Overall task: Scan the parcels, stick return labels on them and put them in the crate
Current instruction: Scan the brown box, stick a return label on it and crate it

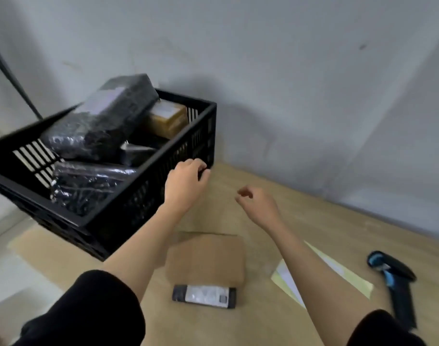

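Note:
A black slatted crate (148, 176) stands at the left of the wooden table, with several black-wrapped parcels (98, 121) and a brown box (167, 118) piled in it. My left hand (186, 186) is at the crate's near right corner, its fingers and thumb curled onto the wall. My right hand (258, 203) hovers over the table to the right of it, fingers loosely curled in and holding nothing. Below my arms lie a flat cardboard parcel (208, 258) and a small black parcel with a white label (204, 295).
A yellow label sheet (348, 278) lies at the right, partly under my right forearm. A black and blue handheld scanner (393, 275) rests beyond it near the right edge. A grey wall runs close behind the table. The table's left edge passes under the crate.

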Demonstrator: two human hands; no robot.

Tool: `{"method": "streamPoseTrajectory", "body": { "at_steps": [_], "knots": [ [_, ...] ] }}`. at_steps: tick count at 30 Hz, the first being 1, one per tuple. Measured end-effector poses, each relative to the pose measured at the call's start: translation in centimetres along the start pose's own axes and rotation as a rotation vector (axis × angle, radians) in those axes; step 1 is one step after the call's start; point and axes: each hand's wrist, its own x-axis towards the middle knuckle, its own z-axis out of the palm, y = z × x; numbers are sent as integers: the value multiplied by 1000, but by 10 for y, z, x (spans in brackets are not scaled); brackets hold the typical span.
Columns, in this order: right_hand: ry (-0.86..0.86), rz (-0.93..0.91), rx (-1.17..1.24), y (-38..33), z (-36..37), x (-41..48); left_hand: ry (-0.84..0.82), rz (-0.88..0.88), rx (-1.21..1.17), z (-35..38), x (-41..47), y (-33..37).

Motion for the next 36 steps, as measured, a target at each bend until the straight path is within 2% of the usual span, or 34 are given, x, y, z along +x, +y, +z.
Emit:
{"method": "streamPoseTrajectory", "body": {
  "at_steps": [3, 5, 8, 10, 12, 15, 18, 21, 24, 29, 31, 34, 36],
  "knots": [
    [-144, 77, 101, 30, 17, -25, -175, -176, 36, 35, -44, -14],
    [-196, 139, 129, 44, 27, -36, -227, -287, 71, 48, -70, -31],
    [-328, 402, 75, 61, 36, -50, -394, -565, 92, 57, -98, -60],
    [-504, 584, 272, 63, 40, -57, -582, -768, 61, 60, -102, -72],
    [-560, 615, 430, 65, 48, -57, -674, -818, 39, 63, -97, -72],
    [-437, 531, 422, 65, 48, -51, -634, -753, 70, 66, -73, -60],
    [-323, 590, 629, 71, 30, -38, -542, -675, 44, 70, -42, -42],
    [-190, 632, 893, 84, 6, -27, -428, -594, -284, 88, -17, -14],
    [-2, 584, 993, 101, -11, -22, -385, -585, -676, 116, -6, 15],
    [288, 542, 938, 138, -33, -24, -527, -580, -871, 157, -4, 38],
    [284, 516, 935, 146, -41, -27, -559, -469, -832, 169, -7, 41],
    [282, 459, 908, 151, -48, -28, -569, -171, -612, 179, -8, 48],
    [333, 430, 899, 150, -53, -26, -669, -88, -557, 183, -8, 52]
  ]
}}
